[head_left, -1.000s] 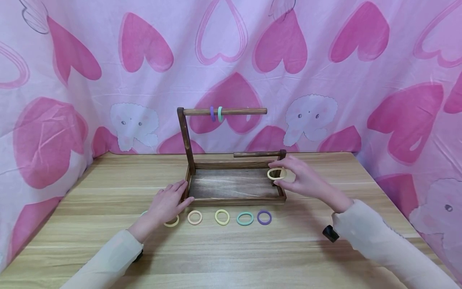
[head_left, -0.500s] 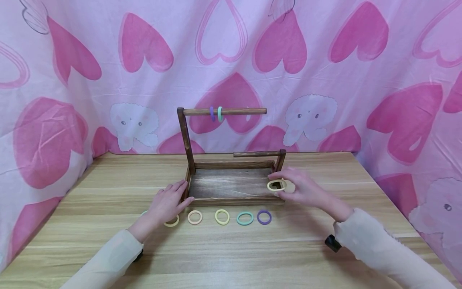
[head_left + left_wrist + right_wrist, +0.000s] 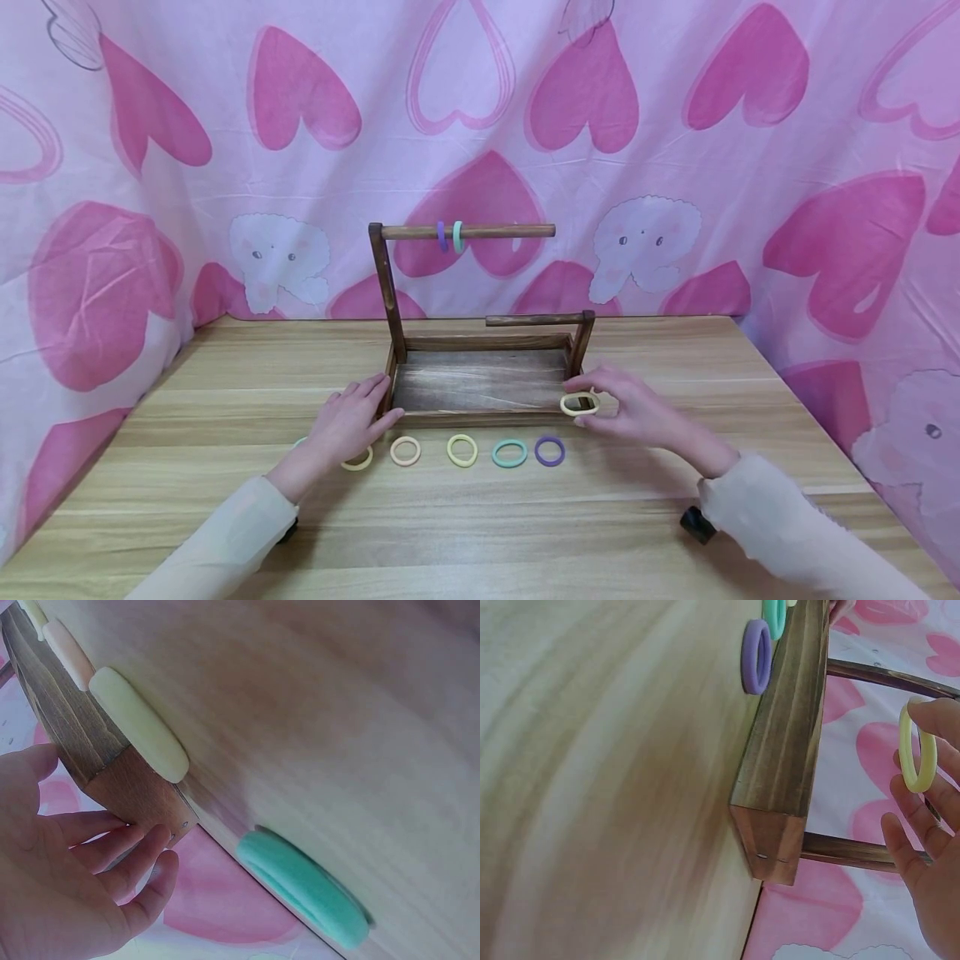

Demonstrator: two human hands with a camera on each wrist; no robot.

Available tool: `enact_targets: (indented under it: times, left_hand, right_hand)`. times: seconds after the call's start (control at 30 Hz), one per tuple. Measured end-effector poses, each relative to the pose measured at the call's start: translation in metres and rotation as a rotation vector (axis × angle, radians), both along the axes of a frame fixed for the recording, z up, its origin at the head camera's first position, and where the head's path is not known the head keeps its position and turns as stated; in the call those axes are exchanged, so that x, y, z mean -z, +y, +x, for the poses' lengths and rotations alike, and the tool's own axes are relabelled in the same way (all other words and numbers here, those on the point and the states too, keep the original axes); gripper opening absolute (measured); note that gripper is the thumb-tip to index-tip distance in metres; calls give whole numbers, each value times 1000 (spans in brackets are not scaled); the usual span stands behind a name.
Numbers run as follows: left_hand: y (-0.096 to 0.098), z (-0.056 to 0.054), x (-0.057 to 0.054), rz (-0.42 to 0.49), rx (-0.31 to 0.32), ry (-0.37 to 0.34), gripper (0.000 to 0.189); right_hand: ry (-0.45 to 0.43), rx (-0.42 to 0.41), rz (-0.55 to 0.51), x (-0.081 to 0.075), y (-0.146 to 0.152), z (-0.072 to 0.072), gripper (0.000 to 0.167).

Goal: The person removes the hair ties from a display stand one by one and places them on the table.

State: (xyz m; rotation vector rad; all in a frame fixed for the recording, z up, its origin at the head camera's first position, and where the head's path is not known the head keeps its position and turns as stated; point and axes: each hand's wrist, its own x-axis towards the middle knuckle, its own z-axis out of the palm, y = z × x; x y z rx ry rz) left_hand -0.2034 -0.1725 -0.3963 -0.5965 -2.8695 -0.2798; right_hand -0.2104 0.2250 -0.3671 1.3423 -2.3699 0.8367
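Observation:
My right hand [image 3: 630,410] pinches a pale yellow hair tie [image 3: 577,413] between thumb and fingers, above the right front corner of a dark wooden rack [image 3: 480,419]. In the right wrist view, the yellow hair tie [image 3: 929,763] stands out from the fingertips as a long loop. My left hand [image 3: 347,427] rests against the rack's left end, thumb toward the front rail and fingers loosely extended. The upper bar [image 3: 510,231] carries a purple hair tie [image 3: 442,238] and a mint green hair tie [image 3: 458,239]. Nothing hangs on the lower bar [image 3: 528,320].
A row of hair ties lies before the rack: peach [image 3: 393,451], yellow [image 3: 451,452], teal [image 3: 510,465] and purple [image 3: 537,451]. Partly under the left forearm are another yellow one [image 3: 367,460] and a green one [image 3: 304,889]. A pink heart-print curtain [image 3: 480,100] hangs behind the table.
My right hand has lowered with the yellow hair tie, from beside the rack's right post toward its front corner. The left hand has stayed still.

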Motion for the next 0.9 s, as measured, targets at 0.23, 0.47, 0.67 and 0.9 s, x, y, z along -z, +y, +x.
enact_targets:
  times: [0.23,0.47,0.67,0.9]
  left_hand:
    - [0,0,0,-1,-3,-3,59]
    - [0,0,0,0,3,10,58]
    - [0,0,0,3,1,2,59]
    - [0,-1,1,1,0,-1,59]
  right_hand:
    - [-73,21,25,8,2,5,40]
    - [-123,36,48,12,2,11,41]
    - [-192,79,103,15,5,16,42]
    - [-252,66,128,21,9,18,39]
